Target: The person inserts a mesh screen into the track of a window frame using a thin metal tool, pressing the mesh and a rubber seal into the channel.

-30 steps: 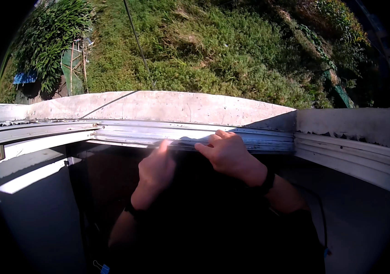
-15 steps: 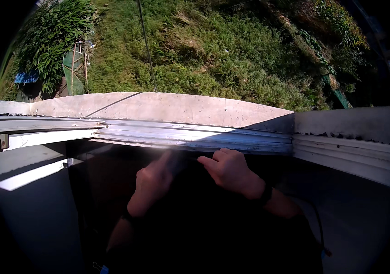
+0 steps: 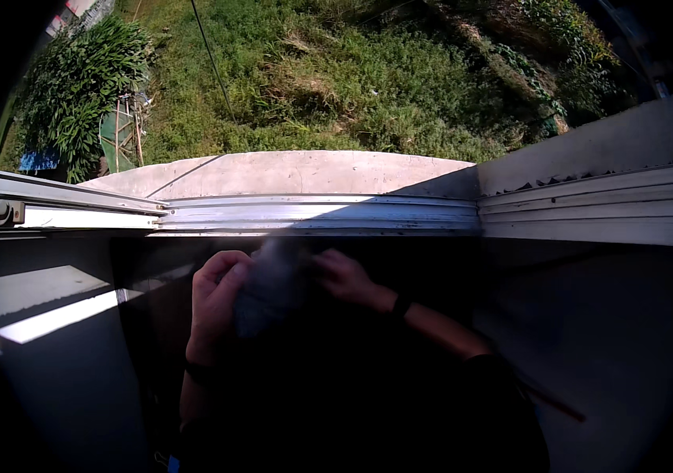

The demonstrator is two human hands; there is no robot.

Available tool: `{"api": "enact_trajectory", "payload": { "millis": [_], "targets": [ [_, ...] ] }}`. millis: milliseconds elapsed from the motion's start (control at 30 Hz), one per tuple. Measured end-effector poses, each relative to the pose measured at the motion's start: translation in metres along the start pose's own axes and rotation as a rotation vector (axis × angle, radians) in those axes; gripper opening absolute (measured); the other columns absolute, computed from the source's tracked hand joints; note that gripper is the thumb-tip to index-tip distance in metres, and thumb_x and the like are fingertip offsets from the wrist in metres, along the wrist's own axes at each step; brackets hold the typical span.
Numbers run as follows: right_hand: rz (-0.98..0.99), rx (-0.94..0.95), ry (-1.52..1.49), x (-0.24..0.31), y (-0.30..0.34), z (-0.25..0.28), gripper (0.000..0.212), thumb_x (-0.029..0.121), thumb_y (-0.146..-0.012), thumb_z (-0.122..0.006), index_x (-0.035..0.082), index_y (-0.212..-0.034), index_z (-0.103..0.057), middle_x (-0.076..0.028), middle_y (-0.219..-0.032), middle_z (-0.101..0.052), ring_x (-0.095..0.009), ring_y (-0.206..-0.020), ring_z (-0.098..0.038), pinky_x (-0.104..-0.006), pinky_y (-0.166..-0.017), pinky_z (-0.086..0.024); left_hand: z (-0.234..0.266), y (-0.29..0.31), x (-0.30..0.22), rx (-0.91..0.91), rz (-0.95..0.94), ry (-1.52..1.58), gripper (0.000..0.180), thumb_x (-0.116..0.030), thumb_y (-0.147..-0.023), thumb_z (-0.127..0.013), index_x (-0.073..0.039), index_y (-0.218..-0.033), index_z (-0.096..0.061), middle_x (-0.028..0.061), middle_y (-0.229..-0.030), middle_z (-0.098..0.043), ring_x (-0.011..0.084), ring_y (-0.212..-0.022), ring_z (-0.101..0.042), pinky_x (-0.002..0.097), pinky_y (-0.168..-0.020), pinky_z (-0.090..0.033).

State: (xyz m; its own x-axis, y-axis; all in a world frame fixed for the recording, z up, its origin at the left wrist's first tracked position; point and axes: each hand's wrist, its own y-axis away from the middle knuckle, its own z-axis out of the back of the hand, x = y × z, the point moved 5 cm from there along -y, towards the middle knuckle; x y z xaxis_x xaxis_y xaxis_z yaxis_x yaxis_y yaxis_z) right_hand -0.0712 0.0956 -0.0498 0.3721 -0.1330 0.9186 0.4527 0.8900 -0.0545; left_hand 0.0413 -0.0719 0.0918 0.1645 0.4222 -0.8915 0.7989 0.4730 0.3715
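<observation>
Gripping of a blurred grey cloth (image 3: 272,285) is shown just below the white window track (image 3: 316,214): the left hand (image 3: 216,303) is closed on it; the right hand (image 3: 346,277) touches it, grip indiscernible.

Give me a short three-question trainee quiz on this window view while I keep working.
1. True or false: both hands rest on the sunlit window track.
2. What does the left hand hold: A) a greyish, blurred thing, perhaps a cloth, B) a hammer, C) nothing?
3. What lies just beyond the track?

Key:
1. False; the left hand and the right hand are in shadow below the track.
2. A
3. A pale concrete ledge, then a grassy slope.
</observation>
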Motion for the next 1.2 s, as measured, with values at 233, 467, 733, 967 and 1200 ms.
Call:
{"api": "enact_trajectory", "payload": {
  "millis": [233,467,733,967,1200],
  "targets": [
    [0.093,-0.150,-0.058,0.003,-0.005,-0.003,0.029,0.009,-0.079,-0.067,0.001,-0.106,-0.060,-0.015,-0.101,-0.057,-0.033,-0.091,-0.060,-0.0357,-0.075,-0.051,-0.011,0.016,-0.006,0.022,-0.049,0.184,0.016,-0.007,-0.092,-0.051,0.001,-0.105,-0.057,0.0079,-0.094,-0.063,0.0119,-0.083,-0.060,0.0241,-0.076,-0.049],
    [-0.290,-0.203,-0.434,0.006,0.029,0.058,0.013,0.006,-0.087,-0.060,0.001,-0.099,-0.060,-0.005,-0.086,-0.062,-0.012,-0.079,-0.059,-0.0261,-0.071,-0.048,0.027,0.020,-0.007,-0.118,-0.191,-0.389,0.022,0.002,-0.081,-0.053,0.001,-0.101,-0.061,0.0065,-0.100,-0.061,0.0127,-0.091,-0.057,0.0251,-0.082,-0.046],
    [-0.357,-0.347,-0.465,0.053,0.052,0.122,0.009,0.005,-0.088,-0.060,0.003,-0.096,-0.056,0.001,-0.078,-0.058,-0.004,-0.070,-0.053,-0.0198,-0.061,-0.044,-0.028,0.006,0.022,0.221,-0.318,-0.623,0.037,0.007,-0.074,-0.047,0.002,-0.107,-0.062,0.0159,-0.124,-0.057,0.0269,-0.117,-0.053,0.0340,-0.097,-0.042],
    [-0.229,-0.529,-0.374,0.079,0.044,0.162,0.010,0.009,-0.089,-0.060,0.005,-0.098,-0.056,0.005,-0.070,-0.054,-0.002,-0.057,-0.047,-0.0183,-0.051,-0.038,-0.114,-0.033,0.065,0.578,-0.096,-0.464,0.063,0.005,-0.078,-0.043,-0.003,-0.140,-0.035,0.0150,-0.127,-0.053,0.0203,-0.119,-0.050,0.0304,-0.101,-0.038],
    [-0.232,-0.744,-0.054,0.062,0.039,0.203,0.009,0.011,-0.088,-0.061,0.003,-0.093,-0.058,0.002,-0.068,-0.052,-0.006,-0.059,-0.049,-0.0238,-0.052,-0.039,-0.178,-0.084,0.133,0.757,-0.032,-0.252,0.054,-0.007,-0.084,-0.054,-0.001,-0.136,-0.041,0.0177,-0.119,-0.060,0.0228,-0.110,-0.057,0.0318,-0.092,-0.046]
  ]
}}
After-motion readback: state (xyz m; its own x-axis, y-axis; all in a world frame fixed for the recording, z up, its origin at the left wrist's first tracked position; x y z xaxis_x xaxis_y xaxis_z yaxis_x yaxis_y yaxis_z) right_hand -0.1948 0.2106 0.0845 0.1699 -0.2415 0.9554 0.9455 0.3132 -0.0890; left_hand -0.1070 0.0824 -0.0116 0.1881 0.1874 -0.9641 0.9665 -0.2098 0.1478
